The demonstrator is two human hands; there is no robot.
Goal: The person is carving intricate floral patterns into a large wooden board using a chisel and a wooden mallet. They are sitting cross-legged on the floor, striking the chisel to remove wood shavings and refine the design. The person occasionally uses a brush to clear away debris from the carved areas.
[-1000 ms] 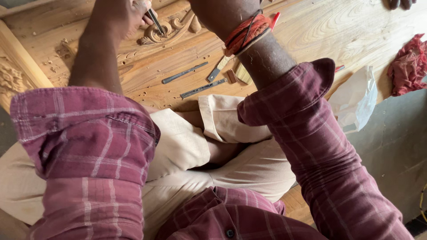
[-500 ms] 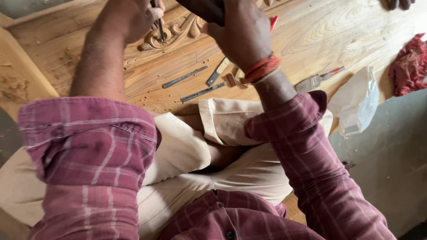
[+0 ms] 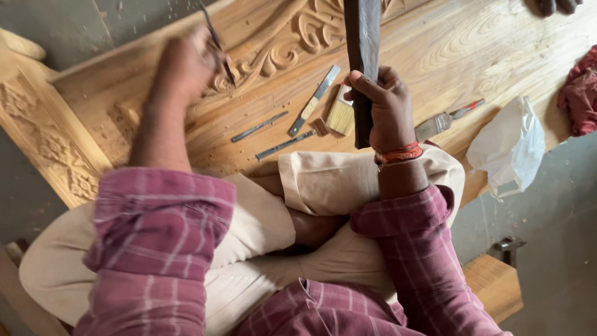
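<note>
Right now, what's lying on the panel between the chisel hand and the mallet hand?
Head view: between left hand and right hand, loose chisels and a brush lie on the carved panel.

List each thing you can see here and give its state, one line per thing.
Left hand: gripping a chisel, tip on the carving.
Right hand: gripping a dark mallet, raised.
Brush: lying flat.
Second brush: lying flat.
Spare chisels: lying loose.
White bag: crumpled.

My right hand (image 3: 388,106) grips a dark, matt wooden mallet block (image 3: 362,56) — my left hand (image 3: 186,62) a thin grey metal chisel (image 3: 217,43). The pale carved wooden panel (image 3: 472,50) looks raw and grainy; far right lies a crinkled white plastic bag (image 3: 510,146).
</note>
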